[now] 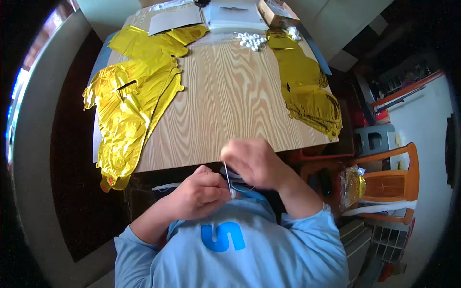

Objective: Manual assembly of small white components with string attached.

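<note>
Close to my chest, just off the table's near edge, both hands work at a white string (227, 174). My left hand (200, 193) is closed around a small white roll of string (233, 194), which peeks out at its fingertips. Above it and to the right, my right hand (255, 162) pinches the string, which runs taut between the two hands. A thin loose strand curves out below the right hand. The right fingers are slightly smeared by motion.
Flat gold foil balloons (127, 105) cover the table's left side, and more gold foil balloons (307, 81) lie along its right. At the back are several small white rolls (250, 41), grey sheets (175, 20), a clear plastic box (236, 17) and a cardboard box (278, 14). A wooden chair (410, 180) stands right.
</note>
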Motion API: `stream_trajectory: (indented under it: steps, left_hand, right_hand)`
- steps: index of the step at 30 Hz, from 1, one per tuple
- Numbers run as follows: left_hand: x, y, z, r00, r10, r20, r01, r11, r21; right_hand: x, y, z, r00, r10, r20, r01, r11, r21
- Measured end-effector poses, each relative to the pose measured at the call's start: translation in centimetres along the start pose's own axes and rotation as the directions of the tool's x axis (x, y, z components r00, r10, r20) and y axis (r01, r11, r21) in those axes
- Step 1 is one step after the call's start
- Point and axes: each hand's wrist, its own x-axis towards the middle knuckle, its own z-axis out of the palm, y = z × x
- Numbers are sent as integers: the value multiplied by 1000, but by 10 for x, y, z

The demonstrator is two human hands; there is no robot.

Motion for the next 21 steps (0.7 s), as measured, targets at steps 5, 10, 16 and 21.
stream_trajectory:
  steps: [5,10,16,21]
  left_hand:
    - [-6,-1,-17,940,-226,-254,247,968,54]
    - [-1,3,-3,995,-40,-87,31,994,-101]
    - [-12,-6,-3,999,2,-46,0,999,44]
    - [-1,3,-18,904,-216,-370,245,969,34]
  right_hand:
    - [-23,-14,18,961,-147,235,47,921,386]
    - [-8,8,12,992,129,8,-129,987,92]
    - [-8,-10,5,996,-75,55,60,970,234]
    - [-20,-8,27,977,-147,154,79,923,378]
